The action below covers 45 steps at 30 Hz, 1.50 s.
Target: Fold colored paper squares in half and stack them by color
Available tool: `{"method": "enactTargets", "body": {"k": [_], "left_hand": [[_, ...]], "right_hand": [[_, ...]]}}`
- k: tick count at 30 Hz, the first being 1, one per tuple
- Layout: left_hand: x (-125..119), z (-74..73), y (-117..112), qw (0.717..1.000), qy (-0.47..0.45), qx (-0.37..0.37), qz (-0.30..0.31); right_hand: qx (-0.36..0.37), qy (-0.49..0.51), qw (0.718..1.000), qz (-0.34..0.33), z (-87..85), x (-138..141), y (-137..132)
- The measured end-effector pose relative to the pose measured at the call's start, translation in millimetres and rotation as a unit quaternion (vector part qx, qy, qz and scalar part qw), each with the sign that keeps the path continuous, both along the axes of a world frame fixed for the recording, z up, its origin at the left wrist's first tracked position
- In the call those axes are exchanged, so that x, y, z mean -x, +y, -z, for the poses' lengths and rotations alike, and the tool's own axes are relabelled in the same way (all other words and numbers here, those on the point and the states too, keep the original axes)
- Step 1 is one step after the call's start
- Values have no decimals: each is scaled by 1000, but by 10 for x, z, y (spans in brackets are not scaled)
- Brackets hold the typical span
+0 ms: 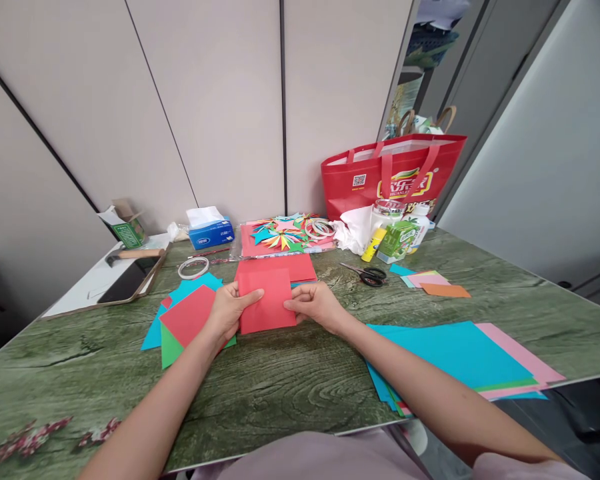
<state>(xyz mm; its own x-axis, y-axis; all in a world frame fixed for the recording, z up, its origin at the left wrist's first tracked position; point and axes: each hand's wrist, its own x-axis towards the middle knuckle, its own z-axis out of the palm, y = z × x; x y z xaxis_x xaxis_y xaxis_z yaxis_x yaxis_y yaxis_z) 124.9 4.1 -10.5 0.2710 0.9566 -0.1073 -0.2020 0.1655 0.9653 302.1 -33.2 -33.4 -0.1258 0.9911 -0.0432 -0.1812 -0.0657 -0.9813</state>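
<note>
Between my two hands, a red sheet of paper (266, 303) is held up just above the table, its face toward me. My left hand (229, 305) grips its left edge, thumb on the front and fingers behind. At the right edge, my right hand (316, 307) pinches it between thumb and fingers. Behind it lies another red paper (300, 267), partly covered by the held sheet. Beside my left wrist are a loose red sheet (187, 313), a green sheet (171, 350) and blue sheets (153, 333). Whether the held paper is one layer or several, I cannot tell.
Black-handled scissors (369, 273), a yellow glue stick (373, 245) and a green carton (397, 241) stand or lie right of centre. A tape roll (193, 268), tissue pack (211, 233) and hammer (135, 254) are left. Large blue paper (445, 353) lies under my right forearm.
</note>
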Motion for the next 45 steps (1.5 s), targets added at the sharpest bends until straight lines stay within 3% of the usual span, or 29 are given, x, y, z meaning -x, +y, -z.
{"method": "enactTargets", "body": {"k": [8,15,25,36,45], "left_hand": [[-20,54,-15,999,38,-35,6],[36,-33,-2,992,47,1,118],[31,6,27,996,72,-37,36],[64,-104,13,993,60,-49,86],[61,-23,51,993,81,-80,20]], "right_hand": [[14,14,1000,-17,10,1,-12],[2,9,1000,23,6,-67,34],[-8,-10,999,52,-44,-75,55],[-9,-31,999,34,-17,-125,52],[-2,-24,999,30,-77,-86,26]]}}
